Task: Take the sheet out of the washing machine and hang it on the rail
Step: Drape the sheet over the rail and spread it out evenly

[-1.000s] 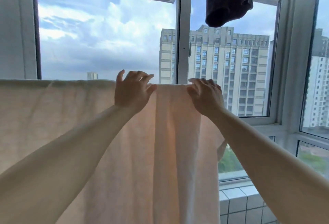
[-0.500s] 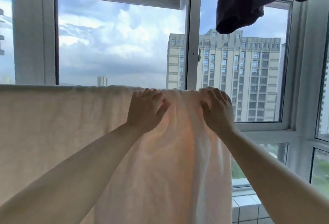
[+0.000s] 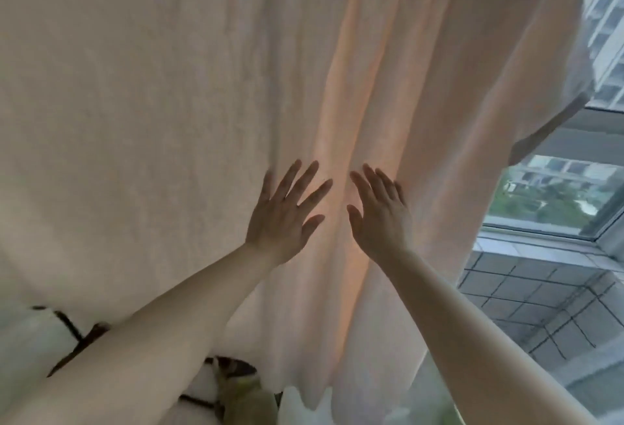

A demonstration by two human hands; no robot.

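A pale cream sheet (image 3: 169, 103) hangs down from the top of the view and fills most of it, with long vertical folds in its right half. The rail is hidden above the frame's edge. My left hand (image 3: 285, 218) lies flat on the cloth with its fingers straight and spread. My right hand (image 3: 381, 215) is just beside it, also flat with straight fingers, against a fold lit orange from behind. Neither hand holds any cloth.
A window (image 3: 553, 195) with buildings outside is at the right, above a grey tiled wall (image 3: 526, 303). White rounded objects with dark straps (image 3: 67, 326) and a greenish item (image 3: 250, 391) sit below the sheet's lower edge.
Both hands have left the sheet's top edge and slid down its front, going from curled over the top to flat with straight fingers. The view has tipped downward.
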